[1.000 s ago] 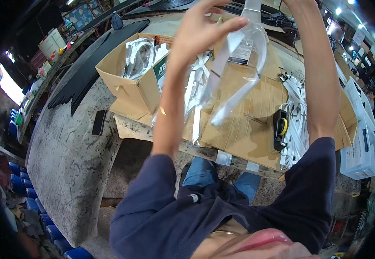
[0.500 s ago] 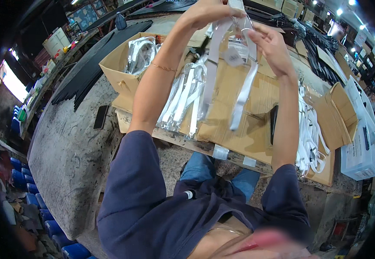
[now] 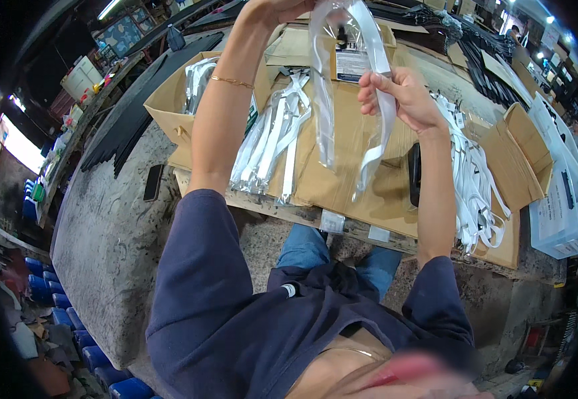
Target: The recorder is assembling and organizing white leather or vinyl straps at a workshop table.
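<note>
A white strap (image 3: 370,30) in clear plastic hangs in a loop above the cardboard, its two ends dangling apart. At the upper edge of the picture my left hand (image 3: 282,9) is closed on the top of the loop; its fingertips are partly cut off. My right hand (image 3: 408,100) has its thumb and curled fingers around the loop's right side. Below and left of the loop lies a row of bagged white straps (image 3: 272,136) on the flattened cardboard (image 3: 342,186). A pile of loose white straps (image 3: 472,189) lies beyond my right forearm.
An open cardboard box (image 3: 169,113) with more bagged straps stands left. At right are a small open carton (image 3: 518,156) and a clear plastic bin (image 3: 558,219). A phone (image 3: 154,183) lies on the left table; a black object (image 3: 414,174) sits by my right forearm.
My left hand has moved left and up, away from my right hand. My right hand has come lower along the strap, and the loop has spread wider.
</note>
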`<state>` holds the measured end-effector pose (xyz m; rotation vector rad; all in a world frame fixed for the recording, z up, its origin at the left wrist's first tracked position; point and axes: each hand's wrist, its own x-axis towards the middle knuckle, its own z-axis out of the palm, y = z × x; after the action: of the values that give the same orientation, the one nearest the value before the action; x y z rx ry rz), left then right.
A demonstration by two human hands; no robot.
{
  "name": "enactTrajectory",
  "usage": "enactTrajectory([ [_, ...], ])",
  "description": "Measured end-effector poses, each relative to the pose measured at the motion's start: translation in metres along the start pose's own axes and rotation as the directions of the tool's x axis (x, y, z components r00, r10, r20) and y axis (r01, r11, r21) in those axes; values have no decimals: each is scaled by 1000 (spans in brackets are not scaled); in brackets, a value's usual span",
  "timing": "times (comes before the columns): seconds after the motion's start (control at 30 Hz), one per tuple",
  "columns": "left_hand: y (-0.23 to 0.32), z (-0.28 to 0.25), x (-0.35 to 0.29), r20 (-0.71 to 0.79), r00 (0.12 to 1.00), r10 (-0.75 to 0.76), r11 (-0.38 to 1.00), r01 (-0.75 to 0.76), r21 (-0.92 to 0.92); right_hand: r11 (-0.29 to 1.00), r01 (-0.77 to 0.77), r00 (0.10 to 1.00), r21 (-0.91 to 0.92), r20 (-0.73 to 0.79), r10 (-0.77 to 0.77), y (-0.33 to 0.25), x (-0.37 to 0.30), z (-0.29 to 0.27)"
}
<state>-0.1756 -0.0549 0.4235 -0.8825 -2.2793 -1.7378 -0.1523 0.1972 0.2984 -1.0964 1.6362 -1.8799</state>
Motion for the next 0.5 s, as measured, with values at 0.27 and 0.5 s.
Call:
enactTrajectory([
  [0.27,14,-3,3,-93,994,52,999,-52,0,991,-107,994,-81,-6,107,27,-44,-3],
  [0.5,23,-53,21,-240,969,-53,997,64,37,972,-222,974,-72,-64,218,73,-94,-16],
])
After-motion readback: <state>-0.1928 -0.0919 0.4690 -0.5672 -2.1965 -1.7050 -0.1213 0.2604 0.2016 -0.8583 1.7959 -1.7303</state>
